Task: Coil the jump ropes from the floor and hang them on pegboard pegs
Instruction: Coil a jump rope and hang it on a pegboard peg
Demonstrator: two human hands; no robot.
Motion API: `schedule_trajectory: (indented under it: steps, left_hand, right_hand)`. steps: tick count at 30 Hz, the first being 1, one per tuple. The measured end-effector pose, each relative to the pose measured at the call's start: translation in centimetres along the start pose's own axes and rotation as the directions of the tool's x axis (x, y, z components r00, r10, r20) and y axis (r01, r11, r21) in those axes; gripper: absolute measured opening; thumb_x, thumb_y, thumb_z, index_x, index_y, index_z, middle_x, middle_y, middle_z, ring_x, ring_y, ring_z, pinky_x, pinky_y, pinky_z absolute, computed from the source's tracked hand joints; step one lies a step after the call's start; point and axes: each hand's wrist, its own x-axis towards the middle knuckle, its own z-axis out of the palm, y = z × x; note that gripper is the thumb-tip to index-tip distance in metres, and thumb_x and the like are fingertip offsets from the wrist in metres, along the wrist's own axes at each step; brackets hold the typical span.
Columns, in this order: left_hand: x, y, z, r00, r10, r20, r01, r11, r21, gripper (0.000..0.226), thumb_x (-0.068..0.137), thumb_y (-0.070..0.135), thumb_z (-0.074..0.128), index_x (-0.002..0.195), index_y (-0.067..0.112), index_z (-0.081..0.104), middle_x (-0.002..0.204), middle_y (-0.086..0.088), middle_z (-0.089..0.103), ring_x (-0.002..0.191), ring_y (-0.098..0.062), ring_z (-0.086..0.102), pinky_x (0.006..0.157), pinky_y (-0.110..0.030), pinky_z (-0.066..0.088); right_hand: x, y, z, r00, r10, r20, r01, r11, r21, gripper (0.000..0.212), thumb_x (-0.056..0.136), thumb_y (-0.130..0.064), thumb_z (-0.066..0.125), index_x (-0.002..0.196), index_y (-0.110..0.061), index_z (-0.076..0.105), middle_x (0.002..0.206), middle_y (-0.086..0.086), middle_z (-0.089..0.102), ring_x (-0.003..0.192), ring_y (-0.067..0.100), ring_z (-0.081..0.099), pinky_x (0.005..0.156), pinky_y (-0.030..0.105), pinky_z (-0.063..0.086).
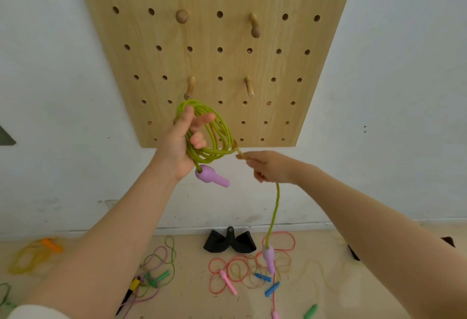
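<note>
White wall with wooden pegboard (214, 65) and pegs (190, 87). Green jump rope (214, 136) coiled around left hand (180, 146), fingers curled through loops; purple handle (211, 176) dangling below. Right hand (271, 167) apparently pinching the rope's free length, second handle (268, 258) hanging near floor.

We see no readable text, labels, brands or numbers anywhere: nothing legible on the pegboard (214, 65), the rope handles, or the wall.
</note>
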Motion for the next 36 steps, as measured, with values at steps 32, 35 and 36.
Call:
schedule_trajectory:
  steps: [32,35,36]
  left_hand:
    - [-2.3,5.2,-8.0,0.824,-0.333,0.458,0.258,0.941,0.219,0.055,0.054,0.045,0.085,0.064,0.014,0.041,0.031,0.012,0.034,0.021,0.002,0.027,0.031,-0.009,0.023]
    - [-2.2,4.9,-9.0,0.836,-0.295,0.462,0.279,0.955,0.104,0.039,0.056,0.046,0.084,0.059,0.021,0.054,0.029,0.01,0.035,0.021,0.003,0.028,0.028,-0.012,0.023]
    - [-2.3,4.9,-9.2,0.846,-0.281,0.454,0.283,0.957,0.065,0.038,0.055,0.045,0.084,0.059,0.021,0.054,0.029,0.01,0.035,0.021,0.002,0.028,0.028,-0.013,0.024]
  right_hand:
    - [0.4,-9.8,2.0,0.945,-0.169,-0.281,0.268,0.891,0.366,0.028,0.097,-0.018,0.046,0.069,-0.017,0.051,0.061,-0.002,0.042,0.058,0.009,0.038,0.061,0.024,0.037]
    - [1.5,-11.5,4.7,0.946,-0.065,-0.319,0.209,0.872,0.442,0.02,0.1,-0.025,0.036,0.097,-0.015,0.053,0.074,-0.003,0.048,0.067,0.01,0.044,0.071,0.027,0.041]
    - [1.8,-12.1,5.4,0.945,-0.014,-0.327,0.189,0.838,0.511,0.026,0.101,-0.028,0.034,0.117,-0.014,0.049,0.085,-0.003,0.051,0.075,0.01,0.047,0.074,0.025,0.041]
